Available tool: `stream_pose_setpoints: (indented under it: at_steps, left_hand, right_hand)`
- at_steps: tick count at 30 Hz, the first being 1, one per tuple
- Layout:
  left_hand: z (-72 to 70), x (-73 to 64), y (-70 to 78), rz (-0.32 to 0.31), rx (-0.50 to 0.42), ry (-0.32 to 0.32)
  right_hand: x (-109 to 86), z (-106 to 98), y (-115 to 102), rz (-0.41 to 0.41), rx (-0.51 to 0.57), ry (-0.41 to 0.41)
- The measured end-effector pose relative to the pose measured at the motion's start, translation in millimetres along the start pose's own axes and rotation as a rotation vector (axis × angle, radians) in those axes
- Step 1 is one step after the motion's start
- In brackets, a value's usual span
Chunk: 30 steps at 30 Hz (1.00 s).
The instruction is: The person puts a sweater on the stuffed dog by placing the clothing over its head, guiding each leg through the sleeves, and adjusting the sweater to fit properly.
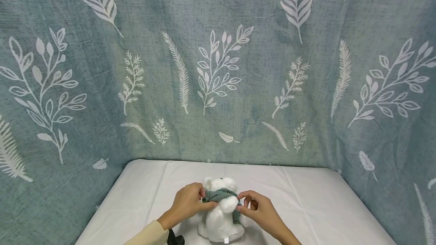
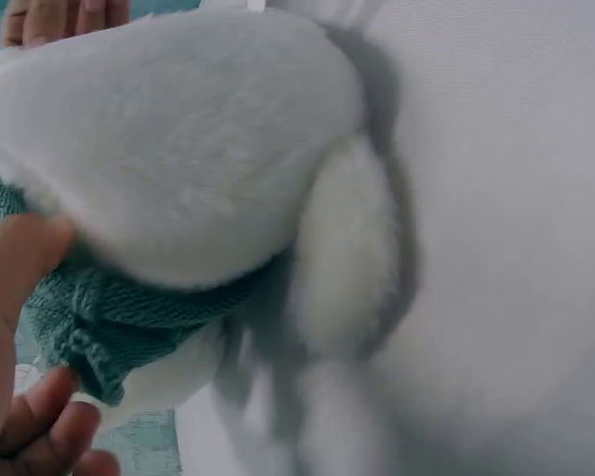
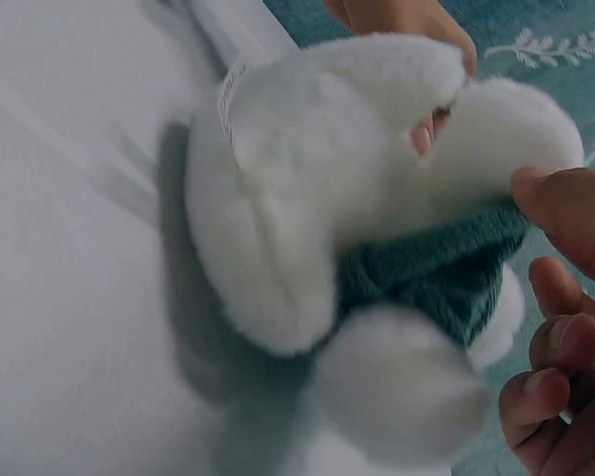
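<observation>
A white plush toy [image 1: 221,224] sits at the near middle of a white-covered table [image 1: 306,199], a green knitted scarf [image 1: 218,195] wrapped about it, as a person's two bare hands work at the fabric from either side on my remote feed. The left hand [image 1: 189,201], extending from a cream sleeve [image 1: 151,233], grasps the scarf's left part, its thumb reaching right across the toy. The right hand [image 1: 260,209] comes in from the near right and pinches the scarf's right part between thumb and forefinger, the other fingers curled in. A length of the green knit hangs down the toy's right side. From the left wrist, I see the thumb against white fur with bunched scarf just beside it; from the right wrist, I see the thumb touching the fur at the scarf's edge. A small white label [image 1: 226,240] shows at the toy's near base. A black object [image 1: 176,239], partly out of frame, lies to the near left by the sleeve. Along the far side hangs a blue-green curtain [image 1: 190,135] printed with white leaves.
</observation>
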<state>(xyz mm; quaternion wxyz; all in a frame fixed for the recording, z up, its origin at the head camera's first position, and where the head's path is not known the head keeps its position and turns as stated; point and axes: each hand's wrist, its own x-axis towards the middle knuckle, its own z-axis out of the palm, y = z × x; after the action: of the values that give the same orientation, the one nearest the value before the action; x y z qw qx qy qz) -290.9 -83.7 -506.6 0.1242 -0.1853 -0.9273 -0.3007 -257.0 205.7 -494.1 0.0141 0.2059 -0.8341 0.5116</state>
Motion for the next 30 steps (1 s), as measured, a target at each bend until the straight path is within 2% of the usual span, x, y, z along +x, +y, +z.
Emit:
stream_pose_setpoints:
  at_steps: [3, 5, 8, 12, 14, 19, 22, 30]
  left_hand:
    - [3.1, 0.2, -1.7, -0.019, -0.027, -0.002]
    - [4.8, 0.3, -2.3, -0.008, -0.057, -0.016]
    - [6.3, 0.3, -0.9, 0.053, -0.121, -0.035]
    - [6.2, 0.6, 4.0, 0.144, -0.195, -0.026]
    - [5.6, 0.8, 6.9, 0.159, -0.220, -0.026]
    - [4.4, 1.7, 11.8, 0.143, -0.273, -0.065]
    - [2.5, 1.5, 13.8, 0.137, -0.292, -0.064]
    - [-7.5, -0.1, 18.3, 0.153, -0.333, 0.024]
  right_hand:
    - [0.6, 6.2, -4.9, -0.058, -0.015, 0.008]
    - [0.9, 9.4, -5.7, -0.082, -0.016, 0.018]
    - [2.6, 12.6, -5.7, -0.124, -0.038, 0.020]
    - [5.7, 15.4, -6.7, -0.164, -0.090, 0.007]
    - [7.3, 17.0, -7.4, -0.181, -0.111, -0.003]
    - [11.3, 23.1, -9.2, -0.224, -0.187, -0.049]
    - [14.1, 28.1, -10.7, -0.239, -0.244, -0.049]
    - [25.5, 43.7, -21.0, -0.224, -0.443, 0.075]
